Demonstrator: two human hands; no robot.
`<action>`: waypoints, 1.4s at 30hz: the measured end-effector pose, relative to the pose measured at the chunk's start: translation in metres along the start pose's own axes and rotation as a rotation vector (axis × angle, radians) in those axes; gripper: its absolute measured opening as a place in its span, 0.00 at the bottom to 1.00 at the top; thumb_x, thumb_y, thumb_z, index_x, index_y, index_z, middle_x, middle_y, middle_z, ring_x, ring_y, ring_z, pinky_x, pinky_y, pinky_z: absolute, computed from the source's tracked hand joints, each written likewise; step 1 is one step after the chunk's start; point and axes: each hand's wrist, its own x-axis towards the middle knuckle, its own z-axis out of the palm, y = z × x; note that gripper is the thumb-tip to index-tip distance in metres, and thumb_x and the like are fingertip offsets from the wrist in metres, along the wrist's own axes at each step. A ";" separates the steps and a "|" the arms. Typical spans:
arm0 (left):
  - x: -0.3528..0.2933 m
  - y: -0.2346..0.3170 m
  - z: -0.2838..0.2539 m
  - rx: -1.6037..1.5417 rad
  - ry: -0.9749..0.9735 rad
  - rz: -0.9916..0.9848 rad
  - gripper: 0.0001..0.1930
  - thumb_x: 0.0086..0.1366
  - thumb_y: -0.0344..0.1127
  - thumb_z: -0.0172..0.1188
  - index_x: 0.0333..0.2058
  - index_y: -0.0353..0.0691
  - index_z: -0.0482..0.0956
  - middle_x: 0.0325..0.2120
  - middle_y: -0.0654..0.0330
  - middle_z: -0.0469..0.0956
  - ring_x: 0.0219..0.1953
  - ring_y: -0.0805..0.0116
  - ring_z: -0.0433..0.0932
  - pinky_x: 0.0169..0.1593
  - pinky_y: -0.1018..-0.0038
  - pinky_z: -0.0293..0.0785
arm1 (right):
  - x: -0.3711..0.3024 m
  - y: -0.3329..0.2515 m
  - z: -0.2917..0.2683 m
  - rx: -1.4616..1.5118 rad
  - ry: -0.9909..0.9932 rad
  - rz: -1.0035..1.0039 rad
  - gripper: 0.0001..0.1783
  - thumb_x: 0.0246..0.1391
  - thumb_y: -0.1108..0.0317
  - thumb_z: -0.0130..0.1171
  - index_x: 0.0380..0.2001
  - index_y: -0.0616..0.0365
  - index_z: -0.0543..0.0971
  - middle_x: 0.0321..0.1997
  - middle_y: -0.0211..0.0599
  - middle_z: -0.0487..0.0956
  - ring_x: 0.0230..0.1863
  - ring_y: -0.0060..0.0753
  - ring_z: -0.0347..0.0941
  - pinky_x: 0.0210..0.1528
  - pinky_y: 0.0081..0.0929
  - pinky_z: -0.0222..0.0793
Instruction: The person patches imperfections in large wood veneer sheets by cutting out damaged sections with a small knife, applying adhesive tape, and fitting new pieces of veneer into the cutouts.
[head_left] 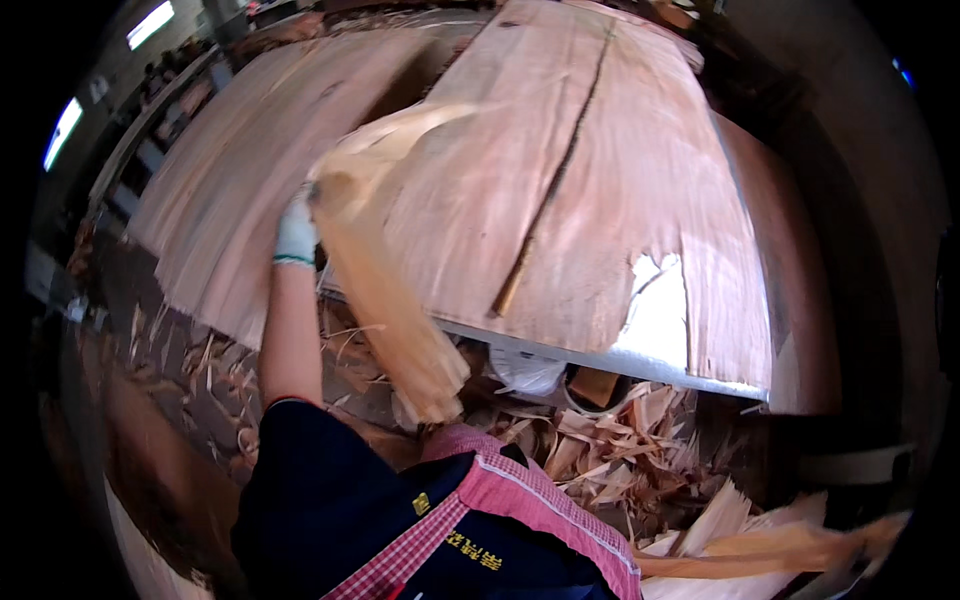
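My left hand [296,232], in a white glove with a green cuff edge, reaches out to the far left and is closed on a long strip of wood veneer [385,300]. The strip is tan, somewhat blurred, and hangs down toward my apron; its upper part curls to the right over the table. Beside it, a large sheet of pinkish wood veneer [480,200] covers the table. A long dark split [560,180] runs down this sheet. Near its front edge, a torn gap bares the bright white surface [655,315] below. My right hand is out of view.
Another stack of veneer sheets [240,150] lies to the left. Scraps of veneer [630,430] litter the floor below the table's metal edge [600,358]. A round dark container [595,388] stands under that edge. More veneer pieces [780,550] lie at lower right.
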 end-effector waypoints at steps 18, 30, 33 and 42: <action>-0.214 0.254 -0.190 0.881 0.238 0.358 0.17 0.69 0.37 0.52 0.51 0.33 0.75 0.44 0.63 0.77 0.43 0.74 0.72 0.50 0.75 0.69 | -0.177 -0.440 0.426 -0.190 -0.376 -1.305 0.14 0.56 0.65 0.54 0.47 0.50 0.72 0.43 0.42 0.77 0.36 0.54 0.78 0.33 0.48 0.74; -0.166 0.291 -0.187 1.602 -0.212 0.492 0.14 0.66 0.30 0.53 0.48 0.32 0.73 0.38 0.45 0.78 0.42 0.52 0.79 0.46 0.65 0.73 | -0.342 -0.468 0.600 -0.291 -0.667 -0.925 0.27 0.54 0.55 0.62 0.54 0.51 0.69 0.44 0.49 0.78 0.37 0.52 0.80 0.37 0.47 0.76; -0.127 0.309 -0.139 1.747 -0.417 0.406 0.14 0.65 0.30 0.53 0.49 0.33 0.73 0.39 0.43 0.78 0.42 0.47 0.78 0.44 0.61 0.73 | -0.395 -0.516 0.549 0.053 -0.674 -0.712 0.40 0.46 0.55 0.70 0.58 0.56 0.64 0.49 0.54 0.74 0.43 0.53 0.78 0.42 0.44 0.76; 0.105 0.308 0.010 1.321 -0.776 0.791 0.12 0.67 0.29 0.52 0.46 0.31 0.76 0.38 0.46 0.78 0.43 0.56 0.79 0.48 0.64 0.73 | -0.597 -0.690 0.410 0.979 -0.963 -0.646 0.55 0.41 0.55 0.73 0.66 0.59 0.52 0.63 0.53 0.62 0.56 0.56 0.70 0.52 0.43 0.73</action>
